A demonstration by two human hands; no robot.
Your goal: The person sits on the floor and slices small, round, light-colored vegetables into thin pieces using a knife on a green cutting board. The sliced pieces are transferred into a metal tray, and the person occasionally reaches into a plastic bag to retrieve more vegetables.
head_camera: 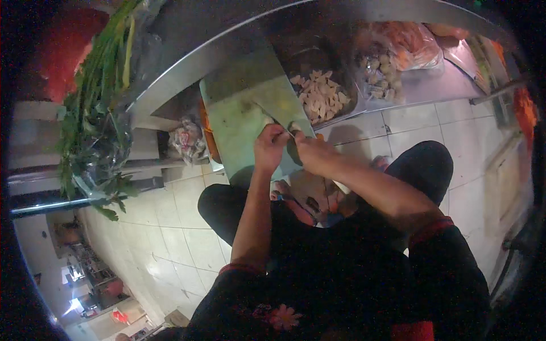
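My left hand (271, 145) is over a light green cutting board (230, 115), its fingertips pinched on a small pale piece of food (267, 121). Close beside it, my right hand (313, 151) is closed around what looks like a knife (264, 111). Its thin blade slants up and left across the board, and the handle is mostly covered by my fingers. Another pale piece (294, 126) shows by my right fingertips. To the right of the board, a metal tray (356, 100) holds many cut pale pieces (322, 96).
Clear plastic bags of food (416, 47) and small round items (379, 72) lie on the metal shelf at right. Leafy green stalks (96, 76) hang over a rail at left. A plastic bag (187, 140) sits left of the board. White tiles (187, 204) cover the floor.
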